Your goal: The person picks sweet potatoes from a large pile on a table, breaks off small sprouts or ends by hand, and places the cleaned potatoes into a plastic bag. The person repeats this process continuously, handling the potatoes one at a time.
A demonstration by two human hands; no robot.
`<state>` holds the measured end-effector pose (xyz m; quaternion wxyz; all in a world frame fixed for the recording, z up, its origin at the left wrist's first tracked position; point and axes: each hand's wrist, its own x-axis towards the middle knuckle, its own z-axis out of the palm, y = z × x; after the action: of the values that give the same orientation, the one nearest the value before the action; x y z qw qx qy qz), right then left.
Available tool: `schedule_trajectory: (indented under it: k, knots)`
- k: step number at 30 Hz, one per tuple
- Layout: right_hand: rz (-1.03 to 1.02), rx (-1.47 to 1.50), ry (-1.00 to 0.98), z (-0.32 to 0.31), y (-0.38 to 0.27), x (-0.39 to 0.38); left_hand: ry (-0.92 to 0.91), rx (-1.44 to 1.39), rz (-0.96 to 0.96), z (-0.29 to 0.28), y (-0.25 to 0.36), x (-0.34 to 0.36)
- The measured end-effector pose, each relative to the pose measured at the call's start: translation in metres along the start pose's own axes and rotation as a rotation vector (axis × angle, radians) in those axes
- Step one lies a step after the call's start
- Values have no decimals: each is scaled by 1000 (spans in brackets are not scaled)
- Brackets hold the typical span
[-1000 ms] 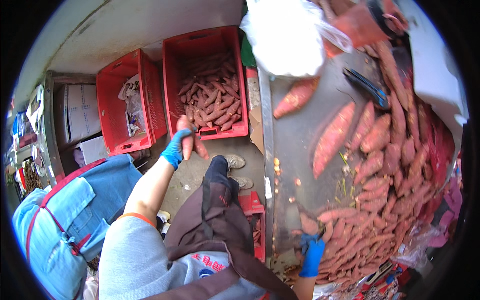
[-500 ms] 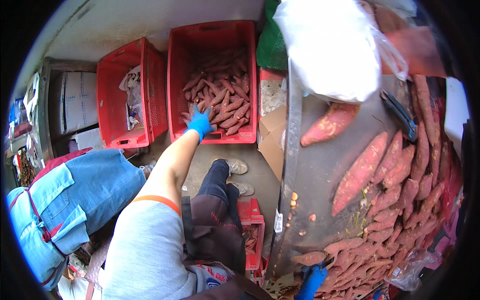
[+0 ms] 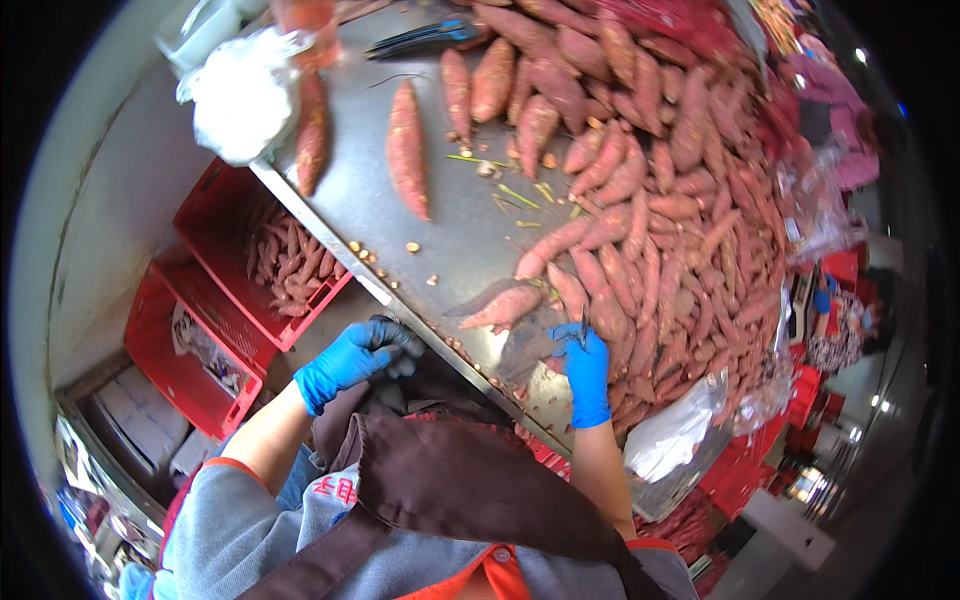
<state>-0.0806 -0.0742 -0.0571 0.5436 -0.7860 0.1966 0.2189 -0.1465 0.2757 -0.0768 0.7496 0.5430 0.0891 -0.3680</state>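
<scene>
My left hand [image 3: 365, 355], in a blue glove with darkened fingertips, is in front of the steel table's near edge, its fingers curved but apart and holding nothing. My right hand [image 3: 585, 362], also blue-gloved, is closed on a small dark tool [image 3: 583, 328] at the edge of a big pile of sweet potatoes [image 3: 650, 280] that covers much of the table's right side. A single sweet potato [image 3: 500, 309] lies left of that hand, and a longer one [image 3: 408, 150] farther back on the bare steel [image 3: 450, 260].
A white plastic bag [image 3: 235, 95] and a black-and-blue tool [image 3: 420, 40] lie at the table's back. Red crates [image 3: 150, 330] stand on the left, one with sweet potatoes [image 3: 290, 265]. A clear bag [image 3: 810, 200] is at the right. Other people [image 3: 840, 130] are beyond the table.
My view has swung right to the table. My left hand released the sweet potatoes at the red crate and has come back toward the table's edge. My right hand stays by the pile.
</scene>
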Motion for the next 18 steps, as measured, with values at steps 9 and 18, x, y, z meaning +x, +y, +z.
schedule_trajectory:
  k: [9,18]
  knots:
    - [-92,-7,144,-34,42,-93,9,1328,786,96,55,140]
    - [-145,142,337,-75,88,-114,260,1469,854,47,125,255]
